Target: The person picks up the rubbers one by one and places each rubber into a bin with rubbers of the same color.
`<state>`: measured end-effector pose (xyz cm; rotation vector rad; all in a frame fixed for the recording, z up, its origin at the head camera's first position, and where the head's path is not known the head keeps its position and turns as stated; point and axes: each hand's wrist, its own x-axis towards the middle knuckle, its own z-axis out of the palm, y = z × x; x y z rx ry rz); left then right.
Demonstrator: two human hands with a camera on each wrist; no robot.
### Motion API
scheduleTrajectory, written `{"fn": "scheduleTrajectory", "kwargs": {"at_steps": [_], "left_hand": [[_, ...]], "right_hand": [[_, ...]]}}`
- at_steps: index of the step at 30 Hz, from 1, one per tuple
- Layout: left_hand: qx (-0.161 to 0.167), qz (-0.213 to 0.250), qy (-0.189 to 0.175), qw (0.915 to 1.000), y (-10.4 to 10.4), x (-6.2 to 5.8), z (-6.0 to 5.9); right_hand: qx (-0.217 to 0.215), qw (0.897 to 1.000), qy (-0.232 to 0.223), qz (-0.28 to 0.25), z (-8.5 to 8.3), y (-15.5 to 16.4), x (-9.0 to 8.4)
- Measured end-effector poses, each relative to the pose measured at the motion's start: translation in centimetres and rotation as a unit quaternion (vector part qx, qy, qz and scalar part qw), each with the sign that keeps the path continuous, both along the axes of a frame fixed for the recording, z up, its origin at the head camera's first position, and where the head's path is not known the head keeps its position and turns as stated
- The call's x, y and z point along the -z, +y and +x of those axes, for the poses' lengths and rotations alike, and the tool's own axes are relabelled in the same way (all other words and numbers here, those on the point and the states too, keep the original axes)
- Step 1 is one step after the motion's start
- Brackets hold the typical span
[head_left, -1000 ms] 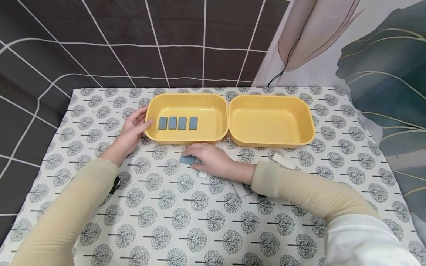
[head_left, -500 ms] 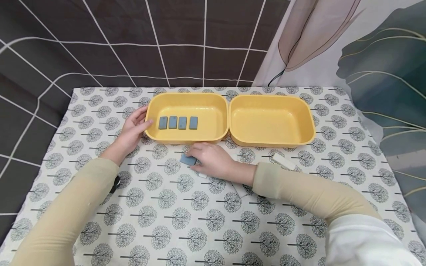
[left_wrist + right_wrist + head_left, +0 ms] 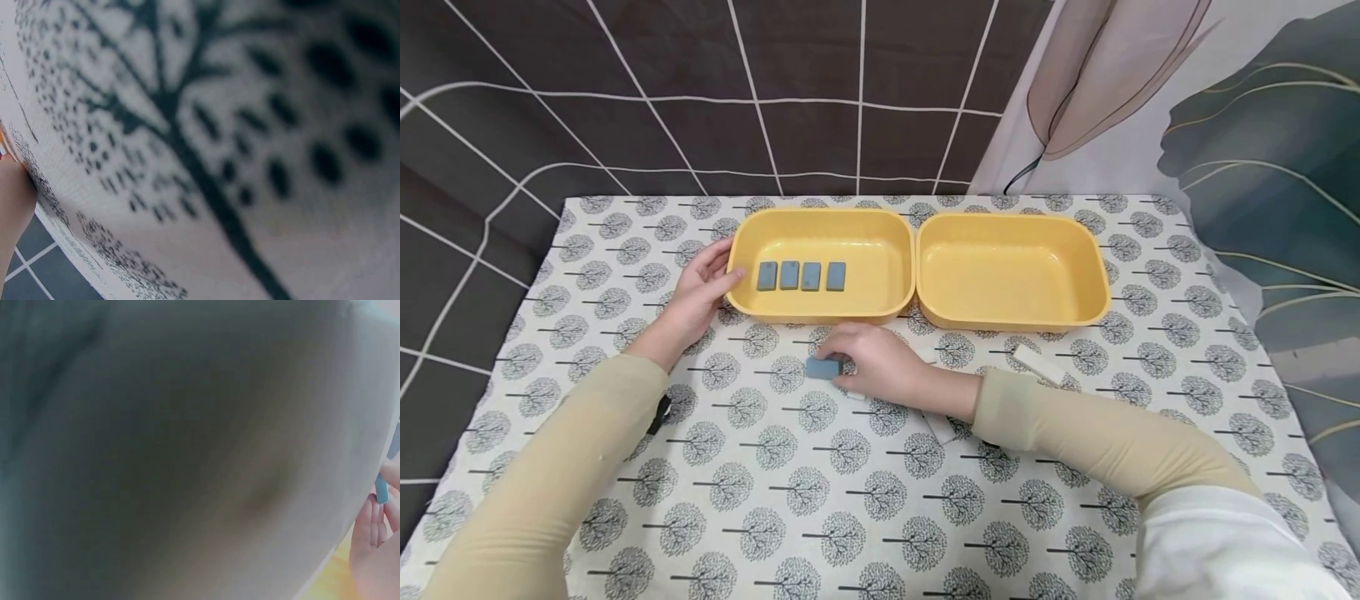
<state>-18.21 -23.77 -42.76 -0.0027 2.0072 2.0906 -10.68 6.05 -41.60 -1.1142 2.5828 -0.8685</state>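
Observation:
My left hand point(image 3: 694, 293) grips the left end of a yellow plastic bin point(image 3: 820, 315), thumb over the rim and fingers along the outside. Inside that bin several blue-grey rectangular blocks point(image 3: 789, 276) lie in a row toward the left. Just in front of it, my right hand point(image 3: 874, 360) pinches another blue-grey block point(image 3: 823, 368) between thumb and fingers, close over the tablecloth. The right wrist view catches a blue edge of the held block point(image 3: 382, 489) at its right border. Cloth fills most of the left wrist view.
A second yellow bin point(image 3: 1015, 322) stands against the first one's right end. White blocks lie on the tree-print tablecloth point(image 3: 820, 500): one point(image 3: 1039, 364) before the right bin, others partly under my right hand and forearm. A dark tiled wall rises behind.
The blue-grey block in my right hand has turned and tilted, so a longer side now faces the head camera. My left hand stays on the bin.

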Motion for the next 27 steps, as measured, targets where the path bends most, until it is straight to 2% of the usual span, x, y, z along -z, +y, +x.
{"fn": "scheduleTrajectory", "kwargs": {"at_steps": [5, 15, 19, 27], "left_hand": [[0.001, -0.004, 0.0, 1.0, 0.0, 0.0, 0.0], [0.001, -0.004, -0.005, 1.0, 0.1, -0.1, 0.0], [-0.001, -0.004, -0.006, 1.0, 0.0, -0.1, 0.1], [-0.004, -0.004, -0.003, 1.0, 0.1, 0.0, 0.0]], "right_hand": [[0.009, 1.0, -0.026, 0.003, 0.0, -0.1, -0.1], [0.004, 1.0, -0.021, -0.01, -0.1, 0.0, 0.1], [0.002, 1.0, -0.005, -0.01, 0.0, 0.0, -0.5], [-0.004, 1.0, -0.01, -0.022, 0.2, -0.1, -2.5]]}}
